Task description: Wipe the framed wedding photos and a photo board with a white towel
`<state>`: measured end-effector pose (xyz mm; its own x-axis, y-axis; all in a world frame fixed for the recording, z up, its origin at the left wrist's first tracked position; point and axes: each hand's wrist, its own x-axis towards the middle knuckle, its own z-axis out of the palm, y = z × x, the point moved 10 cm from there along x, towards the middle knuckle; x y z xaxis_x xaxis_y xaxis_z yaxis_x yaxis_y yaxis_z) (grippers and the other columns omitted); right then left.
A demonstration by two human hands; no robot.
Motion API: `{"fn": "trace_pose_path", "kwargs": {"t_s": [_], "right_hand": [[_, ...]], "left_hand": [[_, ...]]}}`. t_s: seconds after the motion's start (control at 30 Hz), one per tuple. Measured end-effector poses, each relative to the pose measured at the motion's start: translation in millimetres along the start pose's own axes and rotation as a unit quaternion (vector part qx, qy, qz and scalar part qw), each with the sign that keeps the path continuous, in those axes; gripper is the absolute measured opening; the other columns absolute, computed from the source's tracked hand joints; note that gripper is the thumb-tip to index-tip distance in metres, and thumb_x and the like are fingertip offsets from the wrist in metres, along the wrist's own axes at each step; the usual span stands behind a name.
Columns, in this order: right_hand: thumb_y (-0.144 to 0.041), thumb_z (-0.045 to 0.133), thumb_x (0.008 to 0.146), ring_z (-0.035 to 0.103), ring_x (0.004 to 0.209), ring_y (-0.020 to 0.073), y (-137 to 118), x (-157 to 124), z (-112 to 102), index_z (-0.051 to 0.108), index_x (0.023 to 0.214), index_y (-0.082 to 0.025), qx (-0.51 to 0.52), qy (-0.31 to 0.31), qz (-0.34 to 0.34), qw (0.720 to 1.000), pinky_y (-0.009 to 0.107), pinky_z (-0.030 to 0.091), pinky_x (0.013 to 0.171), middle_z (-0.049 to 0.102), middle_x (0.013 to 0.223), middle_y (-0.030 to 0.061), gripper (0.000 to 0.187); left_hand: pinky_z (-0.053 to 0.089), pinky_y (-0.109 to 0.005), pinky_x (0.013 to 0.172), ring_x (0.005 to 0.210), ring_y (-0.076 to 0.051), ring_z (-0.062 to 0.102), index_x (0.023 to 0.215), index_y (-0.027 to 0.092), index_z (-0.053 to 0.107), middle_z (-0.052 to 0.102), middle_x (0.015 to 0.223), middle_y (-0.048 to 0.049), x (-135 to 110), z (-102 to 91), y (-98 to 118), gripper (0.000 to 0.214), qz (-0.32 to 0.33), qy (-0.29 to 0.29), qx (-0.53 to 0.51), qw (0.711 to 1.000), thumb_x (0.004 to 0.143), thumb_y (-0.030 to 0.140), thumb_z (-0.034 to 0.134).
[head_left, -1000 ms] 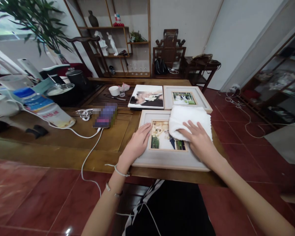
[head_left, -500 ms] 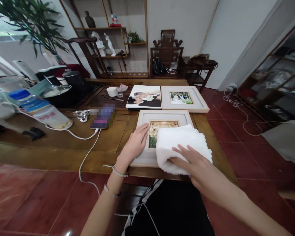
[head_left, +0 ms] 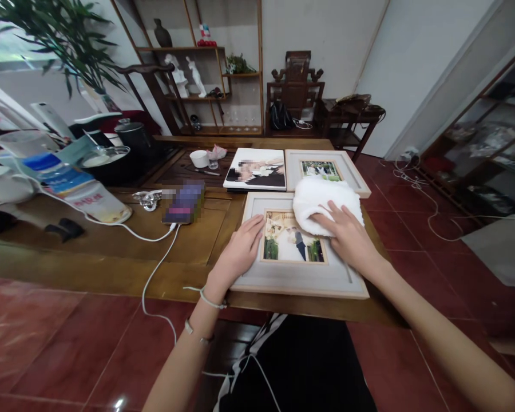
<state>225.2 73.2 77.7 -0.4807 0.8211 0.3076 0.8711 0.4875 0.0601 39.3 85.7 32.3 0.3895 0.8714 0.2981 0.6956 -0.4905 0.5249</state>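
So the thing to look at is where the fluffy white folded cloth [head_left: 320,197] sits compared to the flat, square-cornered frame of pale wood with a light grey mat [head_left: 298,277]. The frame lies flat by the near right corner of the brown wooden desk [head_left: 197,252], its front rim roughly along the desk's near edge. The cloth is over the frame's far right corner, the one towards the desk's right edge. In this view it also overlaps the near rim of a second pale wooden frame [head_left: 354,174] further back, but I can't tell if it actually touches that one.

The right hand [head_left: 347,232] has the cloth: thumb tucked into the fold, other fingers loosely spread on top. The small garden photo [head_left: 294,243] in the middle of the mat is uncovered, left of that hand and a bit towards the near edge. Looks like its longer side runs left to right, though the low angle makes me wary of swearing to it.

The left hand [head_left: 239,249] is laid out flat on the frame's left border, fingers together and not closed round anything, tips right beside the photo. So the photo is basically between the two hands, with the left one closer.
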Motion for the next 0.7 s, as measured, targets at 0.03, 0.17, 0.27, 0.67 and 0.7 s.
{"fn": "trace_pose_path", "kwargs": {"t_s": [0.03, 0.17, 0.27, 0.67, 0.7], "right_hand": [[0.011, 0.037, 0.063, 0.032, 0.137, 0.0304, -2, -1, 1, 0.050, 0.131, -0.017, -0.003, 0.000, 0.000, 1.000, 0.056, 0.032, 0.108, 0.052, 0.138, 0.0142, 0.074], [0.012, 0.037, 0.060, 0.038, 0.134, 0.0309, -31, -20, -2, 0.054, 0.127, -0.018, 0.019, -0.038, -0.025, 0.999, 0.057, 0.033, 0.106, 0.056, 0.134, 0.0138, 0.074], [0.011, 0.038, 0.059, 0.040, 0.133, 0.0291, -67, -47, -16, 0.054, 0.128, -0.021, 0.071, -0.092, -0.061, 0.991, 0.053, 0.036, 0.107, 0.053, 0.137, 0.0110, 0.078], [0.011, 0.036, 0.060, 0.032, 0.137, 0.0254, -61, -46, -9, 0.051, 0.131, -0.022, 0.081, -0.066, -0.062, 0.993, 0.050, 0.033, 0.110, 0.045, 0.145, 0.0080, 0.079], [0.011, 0.037, 0.062, 0.032, 0.137, 0.0270, -50, -38, -7, 0.053, 0.129, -0.021, 0.059, -0.044, -0.052, 0.996, 0.051, 0.032, 0.110, 0.047, 0.143, 0.0100, 0.075]], "left_hand": [[0.034, -0.046, 0.112, 0.135, -0.022, 0.039, 0.135, 0.013, 0.048, 0.046, 0.144, -0.0121, 0, 0.2, 0, 0.041, 0.000, 0.000, -0.001, 1.000, 0.097, 0.022, 0.035], [0.035, -0.047, 0.112, 0.135, -0.022, 0.040, 0.135, 0.016, 0.048, 0.046, 0.143, -0.0114, 0, 0.5, -1, 0.040, 0.007, 0.006, -0.005, 1.000, 0.097, 0.022, 0.035], [0.035, -0.047, 0.112, 0.135, -0.022, 0.040, 0.135, 0.016, 0.048, 0.047, 0.143, -0.0114, 0, 1.6, -2, 0.040, 0.009, 0.007, -0.004, 1.000, 0.097, 0.021, 0.035], [0.035, -0.047, 0.112, 0.135, -0.023, 0.040, 0.135, 0.015, 0.048, 0.046, 0.143, -0.0115, 0, 0.4, -1, 0.041, 0.000, 0.001, -0.002, 1.000, 0.097, 0.022, 0.035], [0.035, -0.047, 0.111, 0.135, -0.023, 0.040, 0.135, 0.015, 0.048, 0.046, 0.143, -0.0116, 0, 0.2, -1, 0.041, -0.003, 0.001, -0.002, 1.000, 0.097, 0.022, 0.035]]}}
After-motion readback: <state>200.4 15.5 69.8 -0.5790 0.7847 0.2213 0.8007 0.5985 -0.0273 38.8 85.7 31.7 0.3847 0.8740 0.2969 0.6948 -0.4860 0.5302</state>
